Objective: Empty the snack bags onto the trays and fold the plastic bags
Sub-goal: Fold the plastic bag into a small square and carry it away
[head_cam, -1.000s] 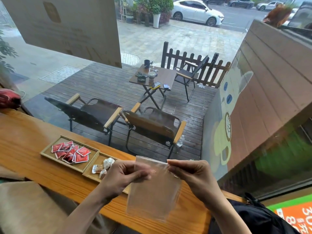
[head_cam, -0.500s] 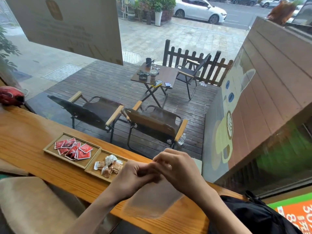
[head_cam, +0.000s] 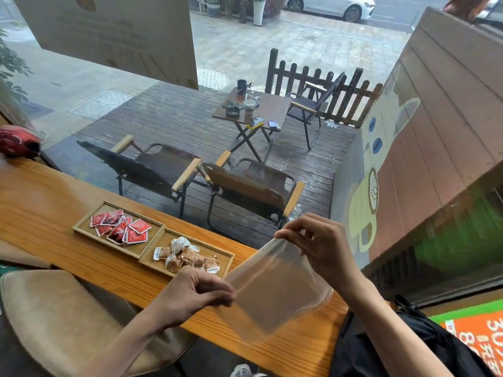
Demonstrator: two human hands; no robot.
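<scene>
**Clear bag held taut over the counter, both trays filled**

A long wooden counter (head_cam: pixel 40 210) runs along a big window; beyond the glass lies a dark deck with folding chairs (head_cam: pixel 245 186) and a small table (head_cam: pixel 269 107). A padded beige stool (head_cam: pixel 62 319) sits below the counter's near edge at the left, and a black bag (head_cam: pixel 424 346) lies at the lower right.

On the counter stand two shallow wooden trays, touching end to end. The left tray (head_cam: pixel 81 227) holds a heap of red snack packets (head_cam: pixel 121 229). The right tray (head_cam: pixel 226 257) holds brown and white wrapped sweets (head_cam: pixel 187 257), piled loosely toward its middle.

Just right of the trays, a clear plastic bag (head_cam: pixel 275 289) hangs in the air above the counter, empty and flat, tilted so that one corner points up and another points down toward the near edge of the wood. Its sealed strip shows along the lower right side.

The right hand (head_cam: pixel 321 243) pinches the bag's upper corner between thumb and forefinger, with the other fingers curled loosely above it. The left hand (head_cam: pixel 196 292) pinches the bag's left corner between thumb and fingertips, with the fingers bunched together; it is in front of the near end of the right tray. The two hands are apart, and the bag's edge is stretched straight between them.
</scene>
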